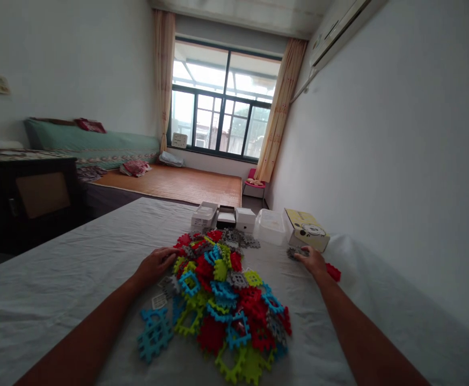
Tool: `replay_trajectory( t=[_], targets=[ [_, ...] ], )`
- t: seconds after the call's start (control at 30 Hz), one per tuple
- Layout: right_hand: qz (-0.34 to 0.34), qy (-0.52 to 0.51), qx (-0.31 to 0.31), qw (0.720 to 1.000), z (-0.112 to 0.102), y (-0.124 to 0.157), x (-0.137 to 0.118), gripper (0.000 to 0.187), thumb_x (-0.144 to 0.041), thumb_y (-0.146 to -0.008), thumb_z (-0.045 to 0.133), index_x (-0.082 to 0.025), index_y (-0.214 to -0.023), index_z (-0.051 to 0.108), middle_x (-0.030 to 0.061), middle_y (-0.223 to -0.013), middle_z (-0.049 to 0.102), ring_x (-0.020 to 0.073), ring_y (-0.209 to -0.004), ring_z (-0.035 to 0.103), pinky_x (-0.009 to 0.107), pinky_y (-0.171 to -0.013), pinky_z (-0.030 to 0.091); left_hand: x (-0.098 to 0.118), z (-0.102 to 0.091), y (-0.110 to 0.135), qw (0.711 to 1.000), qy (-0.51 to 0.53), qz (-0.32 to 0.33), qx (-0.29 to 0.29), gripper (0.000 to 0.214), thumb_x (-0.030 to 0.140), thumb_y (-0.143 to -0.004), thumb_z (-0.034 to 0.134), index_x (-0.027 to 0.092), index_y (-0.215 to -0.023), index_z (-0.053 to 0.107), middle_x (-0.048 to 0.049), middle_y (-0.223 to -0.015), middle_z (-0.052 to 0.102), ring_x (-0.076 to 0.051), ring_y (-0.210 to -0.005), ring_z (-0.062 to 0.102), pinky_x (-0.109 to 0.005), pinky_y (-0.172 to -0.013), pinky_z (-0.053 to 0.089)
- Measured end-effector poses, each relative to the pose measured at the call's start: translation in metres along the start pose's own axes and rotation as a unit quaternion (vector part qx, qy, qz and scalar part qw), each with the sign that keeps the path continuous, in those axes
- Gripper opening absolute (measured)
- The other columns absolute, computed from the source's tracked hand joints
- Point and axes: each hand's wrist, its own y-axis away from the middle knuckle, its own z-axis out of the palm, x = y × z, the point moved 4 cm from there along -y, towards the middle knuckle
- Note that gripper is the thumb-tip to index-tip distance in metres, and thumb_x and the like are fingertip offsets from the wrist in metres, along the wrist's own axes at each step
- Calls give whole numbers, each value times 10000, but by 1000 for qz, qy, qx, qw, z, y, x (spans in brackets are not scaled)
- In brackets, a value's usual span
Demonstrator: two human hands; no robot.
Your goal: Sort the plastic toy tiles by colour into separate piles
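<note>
A heap of flat interlocking plastic pieces (222, 300) in red, blue, green and grey lies on the white-sheeted table (57, 289). My left hand (156, 264) rests at the heap's left edge, fingers curled onto the pieces there. My right hand (312, 259) reaches to the far right and presses on a grey piece (294, 252) lying beside a yellow cardboard box (307, 229). A red piece (333, 272) lies just right of that wrist.
Small white boxes (204, 215), a dark box (226, 216) and a clear plastic tub (270, 226) line the table's far edge. A white wall runs along the right. Beyond are a bed with a bamboo mat (178, 183), a dark cabinet (29, 198) and a window.
</note>
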Motion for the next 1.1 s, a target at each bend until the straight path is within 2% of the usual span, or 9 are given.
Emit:
replay_trajectory(
  t=[0.2, 0.37, 0.47, 0.53, 0.6, 0.77, 0.87, 0.97, 1.1],
  targets=[
    [8, -7, 0, 1000, 3, 8, -9, 420, -514, -563, 696, -180, -817, 669, 122, -916, 667, 294, -905, 615, 422, -797, 464, -4, 1, -1, 1000, 7, 5, 4, 458, 535, -818, 411, 257, -1030, 708, -43, -1108, 688, -240, -1068, 577, -309, -940, 420],
    [2, -65, -46, 997, -11, 22, -25, 536, -609, -749, 492, -134, -938, 655, 153, -955, 673, 259, -855, 631, 402, -757, 484, 0, -1, 0, 1000, 4, -5, -2, 469, 540, -812, 419, 241, -1025, 710, -53, -1103, 689, -244, -1056, 584, -311, -927, 429],
    [-56, -137, -213, 966, -12, 43, -55, 471, -591, -775, 508, -170, -915, 666, 68, -834, 693, 181, -718, 636, 294, -630, 498, 6, -3, 1, 1000, 10, -14, -7, 476, 556, -798, 430, 243, -1021, 711, -44, -1098, 693, -237, -1051, 588, -301, -926, 433],
    [-107, -178, -371, 905, -8, 63, -82, 430, -566, -758, 570, -174, -906, 665, 35, -768, 680, 150, -654, 613, 251, -563, 476, 9, -4, 2, 1000, 13, -12, -9, 486, 559, -802, 425, 233, -1020, 712, -43, -1096, 693, -233, -1053, 587, -298, -931, 433],
    [-155, -185, -453, 858, -7, 79, -106, 405, -537, -758, 598, -172, -922, 663, 21, -742, 664, 134, -637, 587, 236, -547, 457, 10, -4, 2, 1000, 14, -9, -11, 490, 560, -806, 424, 227, -1024, 711, -43, -1097, 692, -230, -1057, 587, -296, -932, 435],
    [-261, -143, -440, 847, -6, 97, -146, 314, -485, -792, 589, -192, -848, 688, 6, -752, 671, 132, -682, 569, 251, -643, 460, 8, -4, 3, 1000, 14, -9, -16, 493, 558, -802, 440, 227, -1057, 701, -46, -1109, 685, -228, -1050, 590, -292, -935, 433],
    [-286, -157, -413, 850, -5, 110, -163, 345, -469, -793, 611, -218, -1022, 667, 34, -929, 689, 170, -830, 599, 278, -715, 482, 7, -3, 2, 1000, 20, -7, -19, 506, 561, -802, 437, 215, -1063, 699, -50, -1105, 685, -229, -1050, 591, -290, -926, 439],
    [-354, -143, -374, 845, -3, 128, -181, 431, -427, -784, 646, -259, -1179, 602, 63, -1156, 640, 230, -1083, 528, 373, -907, 439, 7, -3, 1, 999, 24, -2, -21, 507, 553, -812, 438, 199, -1070, 694, -61, -1098, 685, -230, -1037, 596, -296, -915, 444],
    [-373, -141, -377, 836, 0, 142, -193, 367, -399, -811, 621, -255, -1148, 614, 65, -1104, 662, 225, -1049, 553, 388, -927, 428, 5, -2, 2, 999, 24, 2, -24, 509, 554, -825, 427, 196, -1073, 691, -64, -1114, 677, -230, -1047, 589, -302, -930, 433]
  ],
)
